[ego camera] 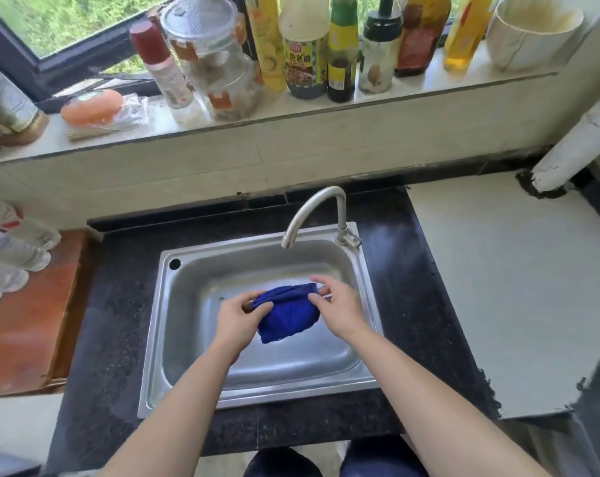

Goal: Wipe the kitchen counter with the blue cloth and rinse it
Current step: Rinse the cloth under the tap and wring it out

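The blue cloth (286,313) hangs bunched and folded over the middle of the steel sink (188,339). My left hand (238,320) pinches its left end between thumb and fingers. My right hand (336,308) pinches the right end, thumb and forefinger on the upper fold. The curved tap (317,210) stands at the back right of the sink, its spout above and behind the cloth; no water runs from it. The dark speckled counter (113,304) surrounds the sink.
A white counter surface (515,287) lies to the right, a reddish-brown board (27,321) with clear bottles (13,242) to the left. Sauce bottles (305,46), jars (219,63) and a white bowl (536,32) line the window sill above. A white pipe (577,142) stands at the right.
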`<state>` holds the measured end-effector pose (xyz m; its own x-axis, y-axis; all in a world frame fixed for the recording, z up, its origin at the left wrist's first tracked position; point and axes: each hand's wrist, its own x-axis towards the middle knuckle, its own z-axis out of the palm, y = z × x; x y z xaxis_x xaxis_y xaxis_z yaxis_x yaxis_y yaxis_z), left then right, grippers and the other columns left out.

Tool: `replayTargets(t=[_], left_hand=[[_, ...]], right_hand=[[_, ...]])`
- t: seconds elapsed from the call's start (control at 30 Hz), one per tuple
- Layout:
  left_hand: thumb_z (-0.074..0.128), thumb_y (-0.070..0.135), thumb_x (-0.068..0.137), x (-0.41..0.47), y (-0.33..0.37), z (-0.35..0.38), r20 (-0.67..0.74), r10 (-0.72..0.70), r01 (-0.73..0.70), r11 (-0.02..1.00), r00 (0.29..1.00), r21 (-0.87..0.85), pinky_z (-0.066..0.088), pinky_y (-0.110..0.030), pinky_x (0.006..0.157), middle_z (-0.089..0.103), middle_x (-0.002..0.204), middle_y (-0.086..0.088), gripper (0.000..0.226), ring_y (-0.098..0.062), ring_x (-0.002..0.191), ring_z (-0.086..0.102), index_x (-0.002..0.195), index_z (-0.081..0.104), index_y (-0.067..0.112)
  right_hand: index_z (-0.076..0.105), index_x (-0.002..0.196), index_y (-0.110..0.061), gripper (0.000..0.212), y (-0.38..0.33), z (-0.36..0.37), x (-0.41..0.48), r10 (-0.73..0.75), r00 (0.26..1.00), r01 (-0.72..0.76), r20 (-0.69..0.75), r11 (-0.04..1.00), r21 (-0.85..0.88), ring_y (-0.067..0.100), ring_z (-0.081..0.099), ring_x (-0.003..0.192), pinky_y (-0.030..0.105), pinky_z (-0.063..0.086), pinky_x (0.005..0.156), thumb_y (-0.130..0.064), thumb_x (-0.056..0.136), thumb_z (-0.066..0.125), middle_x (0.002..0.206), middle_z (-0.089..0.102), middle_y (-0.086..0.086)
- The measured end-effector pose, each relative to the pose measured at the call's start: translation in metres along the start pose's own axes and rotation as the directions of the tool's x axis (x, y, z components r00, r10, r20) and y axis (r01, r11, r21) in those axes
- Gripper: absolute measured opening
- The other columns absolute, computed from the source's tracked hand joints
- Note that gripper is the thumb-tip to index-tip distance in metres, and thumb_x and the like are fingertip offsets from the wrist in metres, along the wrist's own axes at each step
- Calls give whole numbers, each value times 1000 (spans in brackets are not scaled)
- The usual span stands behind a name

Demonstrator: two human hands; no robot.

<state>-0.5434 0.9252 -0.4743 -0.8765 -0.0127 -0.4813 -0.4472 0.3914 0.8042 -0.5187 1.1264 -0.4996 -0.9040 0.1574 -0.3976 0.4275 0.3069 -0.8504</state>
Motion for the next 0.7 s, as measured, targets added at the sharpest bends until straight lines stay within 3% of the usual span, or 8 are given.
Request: replayTargets(t=[0.1,0.17,0.27,0.4,0.5,0.57,0.63,0.7], left_hand=[[81,26,81,21,-3,-6,25,27,-30,989,999,144,56,-40,73,64,67,0,13,-24,68,62,91,73,23],[81,30,80,31,-4,-7,88,99,-122,936,991,331,40,-31,59,49,59,2,17,-18,60,48,87,71,19],[83,39,76,44,-11,-11,246,172,-272,844,954,462,29,-30,55,44,57,5,31,-15,57,41,75,67,13],[81,56,72,63,-36,-21,335,103,-272,817,936,508,24,-32,53,39,52,3,57,-16,52,33,58,50,10],[74,58,78,66,-56,-26,368,70,-281,779,927,561,24,-33,53,38,53,-1,59,-20,54,33,60,52,7],[63,56,88,62,-68,-30,368,66,-303,709,928,637,28,-32,52,41,55,1,50,-21,57,42,69,64,10],[51,52,97,55,-75,-34,353,117,-345,623,928,702,33,-31,55,48,68,3,40,-23,70,54,86,74,21],[51,45,99,51,-85,-37,301,219,-370,639,928,675,36,-30,62,56,88,2,31,-23,84,59,98,77,28]], right_hand=[[70,121,-28,29,3,-10,9,4,997,-18,-81,985,-172,15,66,95,23,48,86,-22,93,66,100,73,-5],[73,112,-34,22,5,-9,9,-11,995,-20,-102,956,-292,17,66,96,29,50,86,-26,94,62,102,74,-7],[74,106,-33,18,6,-3,1,17,981,-76,-193,950,-303,17,66,94,33,52,86,-25,94,63,101,74,-7],[73,105,-34,17,6,7,-8,-16,947,-68,-322,966,-249,9,64,88,27,50,82,-27,95,62,99,71,-13],[74,103,-34,16,13,21,-10,-55,959,-16,-278,969,-248,6,63,84,26,50,83,-25,95,64,97,67,-13],[76,103,-34,17,21,31,-12,-73,964,-1,-256,961,-276,8,63,80,30,52,83,-24,93,67,91,65,-16],[77,106,-33,19,24,38,-15,-79,967,14,-242,965,-262,9,64,80,29,52,81,-23,93,68,89,64,-17],[76,108,-36,21,24,44,-17,-50,981,1,-188,968,-251,11,64,83,28,52,81,-25,94,67,91,65,-16]])
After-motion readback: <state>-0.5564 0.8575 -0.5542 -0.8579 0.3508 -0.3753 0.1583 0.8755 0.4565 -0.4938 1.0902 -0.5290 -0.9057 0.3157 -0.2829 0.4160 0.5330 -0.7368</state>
